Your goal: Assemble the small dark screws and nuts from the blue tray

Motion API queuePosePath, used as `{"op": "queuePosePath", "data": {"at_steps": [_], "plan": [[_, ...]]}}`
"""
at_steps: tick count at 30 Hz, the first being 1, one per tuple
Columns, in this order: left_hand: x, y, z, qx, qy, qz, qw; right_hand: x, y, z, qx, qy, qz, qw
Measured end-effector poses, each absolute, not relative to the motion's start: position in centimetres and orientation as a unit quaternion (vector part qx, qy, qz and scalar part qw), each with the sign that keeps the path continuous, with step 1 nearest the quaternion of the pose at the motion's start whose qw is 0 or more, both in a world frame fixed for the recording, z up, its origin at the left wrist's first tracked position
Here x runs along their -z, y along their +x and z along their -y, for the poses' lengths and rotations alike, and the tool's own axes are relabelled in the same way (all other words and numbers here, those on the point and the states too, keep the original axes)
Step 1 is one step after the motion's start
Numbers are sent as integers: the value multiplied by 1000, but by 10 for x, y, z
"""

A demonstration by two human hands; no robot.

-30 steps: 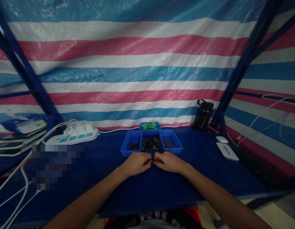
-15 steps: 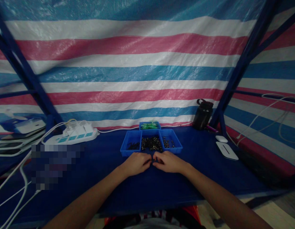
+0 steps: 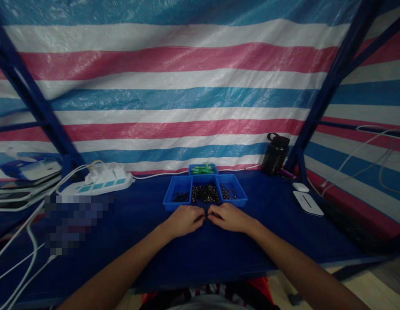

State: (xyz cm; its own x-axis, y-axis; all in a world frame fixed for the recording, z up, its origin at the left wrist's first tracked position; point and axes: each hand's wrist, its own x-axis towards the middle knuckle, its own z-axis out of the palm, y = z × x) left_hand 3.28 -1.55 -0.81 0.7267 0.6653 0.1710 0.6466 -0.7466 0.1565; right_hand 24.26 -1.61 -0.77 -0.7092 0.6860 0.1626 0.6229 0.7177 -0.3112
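My left hand (image 3: 187,221) and my right hand (image 3: 230,216) meet just in front of the blue bins, fingertips almost touching. Both are closed in a pinch. Whatever sits between the fingertips is dark and too small to name. Behind them, the middle blue bin (image 3: 204,204) holds a heap of small black and metallic parts (image 3: 205,192). To its left, another blue bin (image 3: 167,196) contains thin dark pieces (image 3: 181,196). The right-hand blue bin (image 3: 241,191) has a few small shiny metal parts (image 3: 227,192). Green pieces (image 3: 203,169) fill the bin at the back.
A white power strip (image 3: 99,186) with plugs lies at left, near stacked devices (image 3: 25,185) and white cables (image 3: 33,241). A black bottle (image 3: 275,154) stands at back right. In front of it are a white case (image 3: 300,187) and a white flat device (image 3: 308,203) on the blue table (image 3: 200,258).
My right hand's fingers have shifted slightly, closing nearer together at the tips. The left hand stays almost where it was. The bins have not moved.
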Motion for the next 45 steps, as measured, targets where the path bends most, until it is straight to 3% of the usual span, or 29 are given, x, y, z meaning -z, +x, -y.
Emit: {"op": "queuePosePath", "data": {"at_steps": [45], "plan": [[9,36,20,-165,925,-333,74,14,243,13,-121,-348,922,116]]}}
